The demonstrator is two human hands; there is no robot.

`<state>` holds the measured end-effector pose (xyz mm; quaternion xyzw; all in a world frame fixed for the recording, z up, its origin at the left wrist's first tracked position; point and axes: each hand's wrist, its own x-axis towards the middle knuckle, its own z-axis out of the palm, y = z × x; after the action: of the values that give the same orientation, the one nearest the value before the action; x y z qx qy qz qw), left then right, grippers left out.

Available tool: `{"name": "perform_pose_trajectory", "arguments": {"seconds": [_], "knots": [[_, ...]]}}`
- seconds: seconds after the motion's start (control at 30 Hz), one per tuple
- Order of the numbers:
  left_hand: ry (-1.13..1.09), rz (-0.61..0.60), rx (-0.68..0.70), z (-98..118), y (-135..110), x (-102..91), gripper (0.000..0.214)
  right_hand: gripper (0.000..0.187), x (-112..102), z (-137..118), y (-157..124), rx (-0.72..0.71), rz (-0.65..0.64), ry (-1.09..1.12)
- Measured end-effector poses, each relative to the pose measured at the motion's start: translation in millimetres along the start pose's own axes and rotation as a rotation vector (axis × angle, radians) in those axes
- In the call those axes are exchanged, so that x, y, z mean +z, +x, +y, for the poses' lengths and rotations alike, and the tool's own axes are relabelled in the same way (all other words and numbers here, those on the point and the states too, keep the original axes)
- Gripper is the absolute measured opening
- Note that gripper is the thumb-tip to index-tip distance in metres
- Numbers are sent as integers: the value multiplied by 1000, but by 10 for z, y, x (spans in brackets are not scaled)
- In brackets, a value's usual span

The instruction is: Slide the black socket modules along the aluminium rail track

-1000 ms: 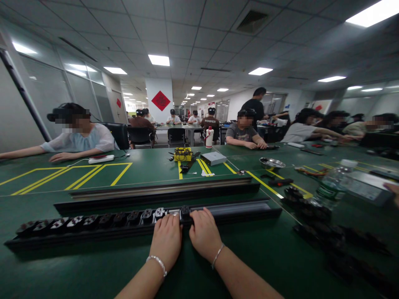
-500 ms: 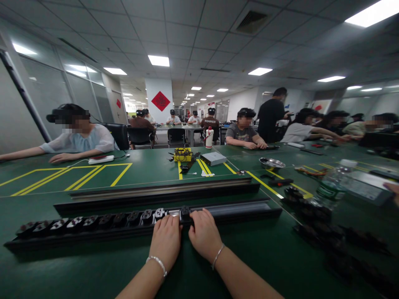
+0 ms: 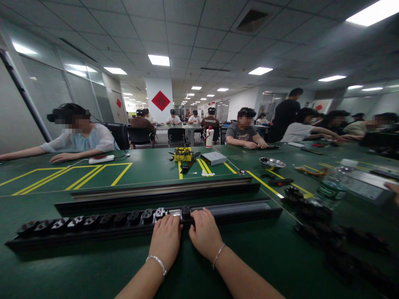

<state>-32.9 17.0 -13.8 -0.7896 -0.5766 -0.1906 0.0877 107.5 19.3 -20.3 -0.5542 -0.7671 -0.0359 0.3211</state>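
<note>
Curled knuckles-up, my left hand (image 3: 166, 238) and right hand (image 3: 204, 232) sit side by side on the near wall of the long black rail (image 3: 237, 209), fingers bent over a socket module (image 3: 186, 211) at its middle; I cannot tell whether they clamp or only press. Its long axis runs left to right across the green table (image 3: 255, 253), the left half packed with modules and the right half an open channel ending near a heap of loose modules (image 3: 311, 207) and a water bottle (image 3: 332, 182). Bare table lies on my side, and a second rail (image 3: 156, 190) lies parallel just behind.
</note>
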Motion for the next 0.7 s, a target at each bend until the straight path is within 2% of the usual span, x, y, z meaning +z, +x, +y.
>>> {"name": "perform_pose_trajectory", "arguments": {"seconds": [0.7], "knots": [[20, -14, 0, 9, 1, -9, 24, 17, 14, 5, 15, 3, 5, -15]]}}
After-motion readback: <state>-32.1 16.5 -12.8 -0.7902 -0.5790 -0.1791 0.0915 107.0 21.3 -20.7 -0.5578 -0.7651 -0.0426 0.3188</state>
